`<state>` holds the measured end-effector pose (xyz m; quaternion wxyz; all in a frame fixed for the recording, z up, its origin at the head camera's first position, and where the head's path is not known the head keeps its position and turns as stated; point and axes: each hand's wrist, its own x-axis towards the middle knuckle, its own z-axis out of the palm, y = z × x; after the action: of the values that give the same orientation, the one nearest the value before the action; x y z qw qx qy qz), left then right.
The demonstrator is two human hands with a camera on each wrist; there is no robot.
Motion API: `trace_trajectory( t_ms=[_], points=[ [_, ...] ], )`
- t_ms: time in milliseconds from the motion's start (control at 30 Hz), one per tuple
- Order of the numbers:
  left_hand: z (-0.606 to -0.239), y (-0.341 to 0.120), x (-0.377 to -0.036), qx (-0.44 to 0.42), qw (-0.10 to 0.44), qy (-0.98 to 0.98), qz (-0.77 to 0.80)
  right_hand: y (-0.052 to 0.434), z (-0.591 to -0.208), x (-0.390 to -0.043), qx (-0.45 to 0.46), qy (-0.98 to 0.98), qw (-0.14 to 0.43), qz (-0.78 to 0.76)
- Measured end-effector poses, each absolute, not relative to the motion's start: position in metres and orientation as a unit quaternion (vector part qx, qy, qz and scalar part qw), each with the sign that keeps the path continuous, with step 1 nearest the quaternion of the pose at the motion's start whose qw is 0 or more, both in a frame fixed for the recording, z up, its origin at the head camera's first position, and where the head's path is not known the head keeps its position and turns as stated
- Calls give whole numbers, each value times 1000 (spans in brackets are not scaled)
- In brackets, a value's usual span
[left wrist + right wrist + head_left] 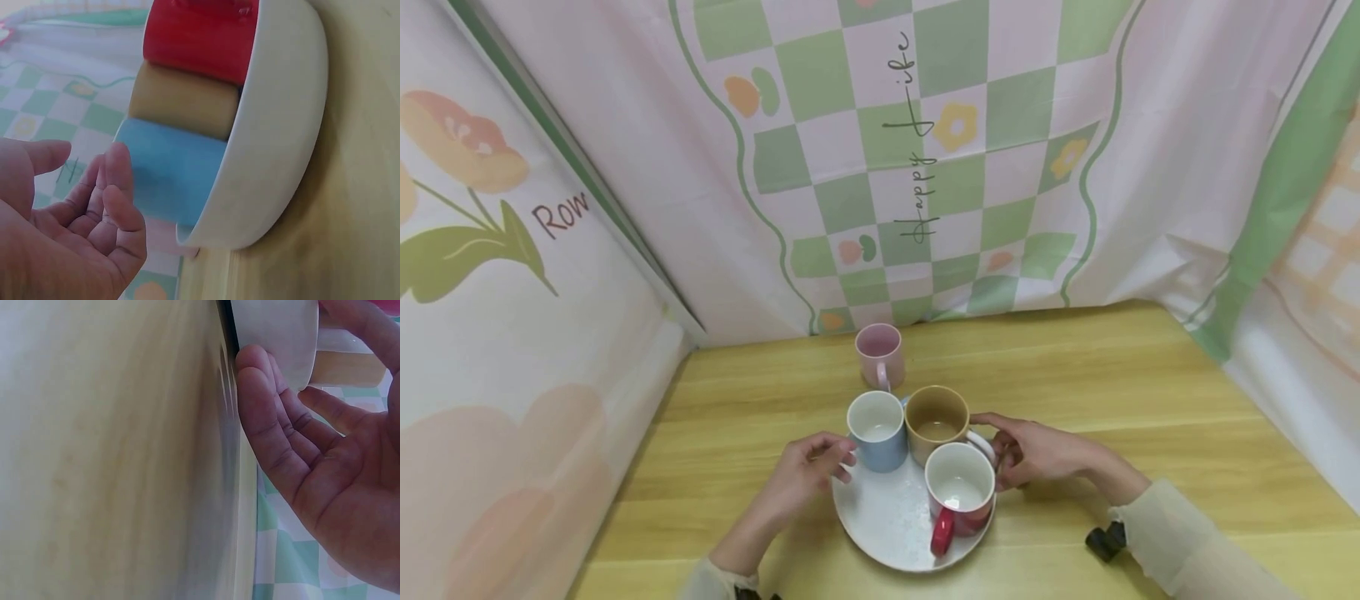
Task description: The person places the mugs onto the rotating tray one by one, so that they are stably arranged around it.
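A white plate [880, 521] on the wooden table carries a blue mug [877, 433], a tan mug [936, 421] and a red mug [958, 492]. My left hand [823, 460] is at the plate's left side, next to the blue mug. The left wrist view shows this hand [94, 187] loosely curled and empty, just short of the blue mug [169, 169]. My right hand [1003, 450] is at the plate's right rim. In the right wrist view its fingers [269, 387] lie fairly straight against the plate's rim [275, 331], with the thumb above it.
A pink mug [880, 350] stands on the table [1112, 392] just behind the plate. Patterned cloth walls [925, 167] close in the back and both sides. A small black item [1105, 540] sits by my right sleeve.
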<state>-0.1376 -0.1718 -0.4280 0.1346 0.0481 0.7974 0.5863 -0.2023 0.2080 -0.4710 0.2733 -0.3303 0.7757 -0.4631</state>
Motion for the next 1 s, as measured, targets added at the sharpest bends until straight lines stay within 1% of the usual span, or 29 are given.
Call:
trace_trajectory(
  t_ms=[533, 1000],
  points=[
    [-427, -186, -165, -15, 96, 804, 586, 208, -471, -202, -321, 787, 273, -450],
    [-431, -187, -196, -40, 92, 802, 589, 207, -469, -200, -320, 785, 273, -454]
  ],
)
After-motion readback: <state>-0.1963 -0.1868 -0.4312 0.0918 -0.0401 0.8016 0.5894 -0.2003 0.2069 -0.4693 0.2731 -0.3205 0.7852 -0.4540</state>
